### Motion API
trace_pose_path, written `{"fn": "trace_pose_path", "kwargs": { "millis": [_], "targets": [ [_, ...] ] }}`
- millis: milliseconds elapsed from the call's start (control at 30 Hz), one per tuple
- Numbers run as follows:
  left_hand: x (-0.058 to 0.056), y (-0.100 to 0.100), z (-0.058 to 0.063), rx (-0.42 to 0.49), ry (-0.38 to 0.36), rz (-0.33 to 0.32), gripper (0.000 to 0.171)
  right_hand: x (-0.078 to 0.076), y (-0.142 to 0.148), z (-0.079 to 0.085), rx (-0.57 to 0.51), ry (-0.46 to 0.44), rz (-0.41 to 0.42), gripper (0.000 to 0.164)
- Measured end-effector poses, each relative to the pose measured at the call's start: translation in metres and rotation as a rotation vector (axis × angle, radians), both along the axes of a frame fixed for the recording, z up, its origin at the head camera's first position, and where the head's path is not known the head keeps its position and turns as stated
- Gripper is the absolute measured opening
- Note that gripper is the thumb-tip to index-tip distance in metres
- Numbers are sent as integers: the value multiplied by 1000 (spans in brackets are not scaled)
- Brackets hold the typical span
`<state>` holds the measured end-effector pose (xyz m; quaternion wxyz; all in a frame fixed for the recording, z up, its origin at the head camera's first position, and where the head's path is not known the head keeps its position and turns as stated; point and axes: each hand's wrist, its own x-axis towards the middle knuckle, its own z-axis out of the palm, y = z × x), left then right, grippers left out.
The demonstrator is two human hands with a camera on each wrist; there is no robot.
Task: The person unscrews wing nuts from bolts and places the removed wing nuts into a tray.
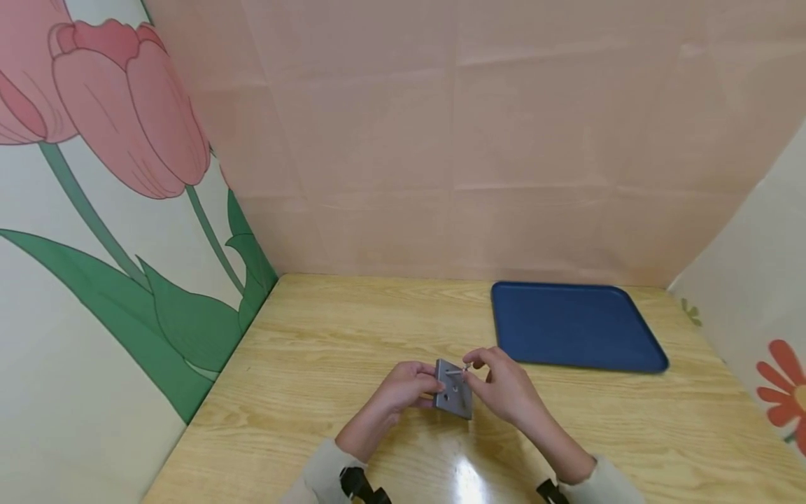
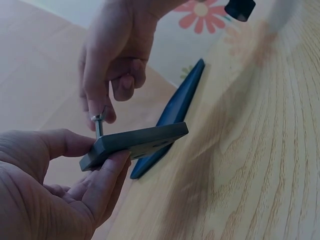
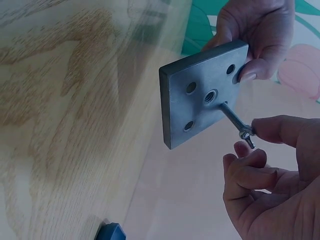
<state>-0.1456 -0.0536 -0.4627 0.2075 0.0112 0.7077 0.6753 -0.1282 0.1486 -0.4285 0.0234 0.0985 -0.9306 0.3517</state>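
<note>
A square grey metal plate (image 1: 455, 406) is held up above the table in front of me, tilted. My left hand (image 1: 408, 386) grips one edge of it between thumb and fingers. Its face, in the right wrist view, has a threaded hole in the middle and several smaller holes around it. A silvery wing bolt (image 3: 233, 118) stands out from one corner hole, most of its threaded shank showing. Thumb and forefinger of my right hand (image 1: 507, 389) are at the bolt's winged head, the thumb touching it. The other right fingers are curled in beside it.
A blue tray (image 1: 576, 325) lies at the back right of the wooden table (image 1: 327, 343). Behind the table stands a pinkish backdrop (image 1: 453, 140). Flower-printed panels flank both sides. Black camera straps sit at both cuffs.
</note>
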Motion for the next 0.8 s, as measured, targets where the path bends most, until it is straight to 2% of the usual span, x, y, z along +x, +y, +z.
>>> {"fn": "trace_pose_path", "kwargs": {
  "millis": [800],
  "targets": [
    [0,1,0,22,-13,2,25,4,0,2,-1,12,37,19]
  ]
}}
